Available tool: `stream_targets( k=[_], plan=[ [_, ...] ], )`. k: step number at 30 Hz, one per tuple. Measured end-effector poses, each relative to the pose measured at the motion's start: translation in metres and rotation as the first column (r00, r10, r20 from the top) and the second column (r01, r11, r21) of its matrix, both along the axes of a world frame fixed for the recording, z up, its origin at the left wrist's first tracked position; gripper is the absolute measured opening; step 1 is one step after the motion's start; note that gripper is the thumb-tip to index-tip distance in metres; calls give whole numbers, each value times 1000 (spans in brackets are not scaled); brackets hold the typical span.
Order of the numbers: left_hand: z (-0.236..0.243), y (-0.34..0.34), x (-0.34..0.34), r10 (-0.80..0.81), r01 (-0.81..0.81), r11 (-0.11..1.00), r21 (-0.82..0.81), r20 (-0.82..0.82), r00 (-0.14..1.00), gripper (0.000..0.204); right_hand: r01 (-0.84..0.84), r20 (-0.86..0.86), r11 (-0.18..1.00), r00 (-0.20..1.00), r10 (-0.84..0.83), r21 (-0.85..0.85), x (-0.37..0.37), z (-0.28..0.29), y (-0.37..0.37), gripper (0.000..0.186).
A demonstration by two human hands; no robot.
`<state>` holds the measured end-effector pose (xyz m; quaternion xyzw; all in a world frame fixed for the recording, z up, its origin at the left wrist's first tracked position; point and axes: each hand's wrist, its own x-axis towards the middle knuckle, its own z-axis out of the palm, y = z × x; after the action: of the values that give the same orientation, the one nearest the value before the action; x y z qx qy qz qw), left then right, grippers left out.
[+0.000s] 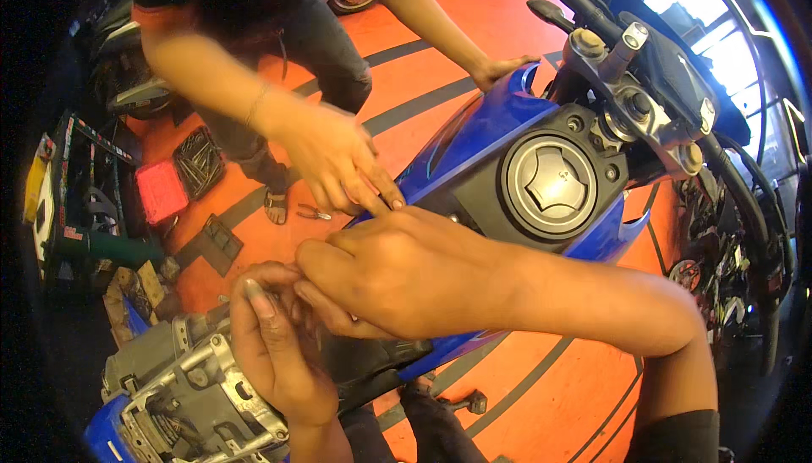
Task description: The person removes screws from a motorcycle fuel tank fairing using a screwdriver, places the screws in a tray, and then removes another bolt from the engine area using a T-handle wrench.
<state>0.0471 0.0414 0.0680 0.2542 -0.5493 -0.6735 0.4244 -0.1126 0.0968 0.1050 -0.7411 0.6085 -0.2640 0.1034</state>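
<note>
My right hand is closed, back upward, its fingers curled above the seat area of a blue motorcycle. Against its fingertips my left hand is curled, the thumb pointing up. The two hands meet; whatever they hold between them is hidden. Just beyond, a co-worker's hand reaches down to the rear of the blue tank cover, its fingertips close to my right knuckles. The co-worker's other hand rests on the front of that cover. A round fuel cap sits in the black centre panel.
The handlebar clamp stands at upper right. A bare metal rear frame lies at lower left. On the orange floor are pliers, a pink tray and a black tool tray. A green-and-black rack stands at left.
</note>
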Motion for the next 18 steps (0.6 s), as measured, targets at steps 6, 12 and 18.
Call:
stream_targets(
  k=[6,12,18],
  plan=[
    [4,5,0,-129,145,986,-82,181,975,45,-2,315,1000,949,7,-17,-23,-3,33,20],
    [35,-2,-21,-123,196,968,-158,382,916,46,146,9,989,989,-146,-1,-38,1,49,16],
    [59,-20,-17,-406,373,913,166,466,786,49,322,-110,910,927,-359,-260,19,-10,51,48]
  ],
)
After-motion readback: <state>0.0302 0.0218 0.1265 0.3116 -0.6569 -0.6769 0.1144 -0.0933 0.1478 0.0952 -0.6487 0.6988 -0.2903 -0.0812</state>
